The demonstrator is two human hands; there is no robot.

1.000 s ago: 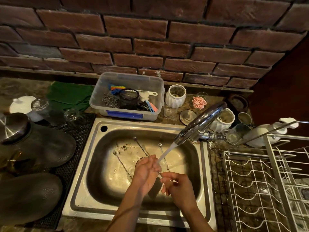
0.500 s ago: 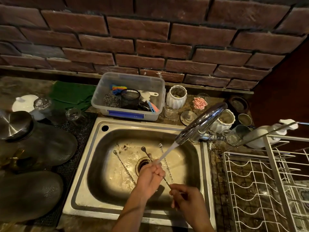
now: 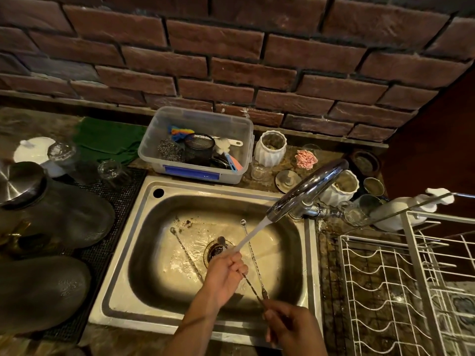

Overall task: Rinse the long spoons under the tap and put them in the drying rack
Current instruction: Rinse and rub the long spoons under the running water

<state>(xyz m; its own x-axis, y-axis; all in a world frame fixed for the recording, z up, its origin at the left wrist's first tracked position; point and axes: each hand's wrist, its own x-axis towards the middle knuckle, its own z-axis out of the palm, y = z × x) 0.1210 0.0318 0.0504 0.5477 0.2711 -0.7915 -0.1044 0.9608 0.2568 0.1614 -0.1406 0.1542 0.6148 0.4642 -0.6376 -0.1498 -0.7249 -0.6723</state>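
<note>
Water runs from the chrome tap [image 3: 307,191] into the steel sink [image 3: 123,255]. Both hands hold one long thin spoon [image 3: 250,286] under the stream. My left hand [image 3: 225,276] is wrapped around its upper part, and its bowl pokes out above the drain [image 3: 217,249]. My right hand [image 3: 290,327] pinches the handle end near the sink's front edge. Two more long spoons lie in the basin: one on the left [image 3: 186,253], one to the right [image 3: 253,253] of the stream. The white wire drying rack [image 3: 385,286] stands to the right of the sink.
A clear plastic tub [image 3: 198,145] with scrubbers and brushes sits behind the sink. White ribbed jars [image 3: 271,147], small glasses and metal cups crowd the counter by the tap. Dark plates [image 3: 59,219] and a steel lid lie on a black mat at the left.
My right hand has drawn back toward the sink's front edge, sliding along the spoon's handle. My left hand stays under the stream, and the spoon's bowl now shows above it.
</note>
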